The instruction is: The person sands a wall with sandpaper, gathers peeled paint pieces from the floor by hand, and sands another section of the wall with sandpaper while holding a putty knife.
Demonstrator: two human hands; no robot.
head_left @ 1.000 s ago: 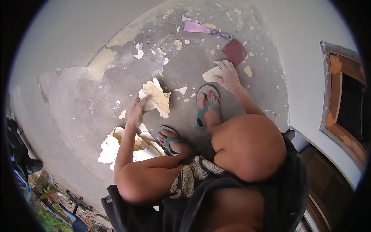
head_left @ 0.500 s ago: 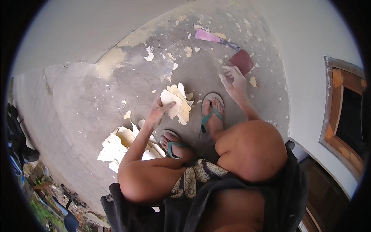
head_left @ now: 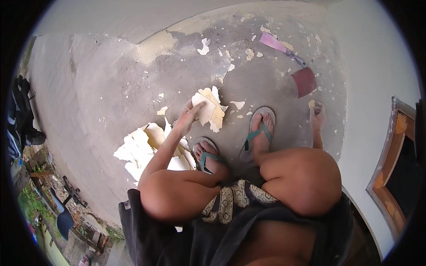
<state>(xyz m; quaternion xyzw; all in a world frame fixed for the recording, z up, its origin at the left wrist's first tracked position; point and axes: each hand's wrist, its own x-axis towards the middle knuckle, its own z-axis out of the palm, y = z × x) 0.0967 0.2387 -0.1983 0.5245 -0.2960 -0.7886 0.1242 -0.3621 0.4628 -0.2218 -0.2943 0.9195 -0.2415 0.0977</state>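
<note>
Landmark: grey right sandal with green straps point(head_left: 259, 133). Left of it, my left hand point(head_left: 188, 119) pinches thin, jagged cream-and-white flakes point(head_left: 208, 108), thumb on top. Right of it, my right hand point(head_left: 317, 116) pinches a small yellowish flake point(head_left: 312, 104), fingers curled. Farther left of the sandal: heap of large pale flakes point(head_left: 141, 148). Ahead-right of it: flat maroon square point(head_left: 304, 83), pink-bladed scraper point(head_left: 278, 44) beyond.
</note>
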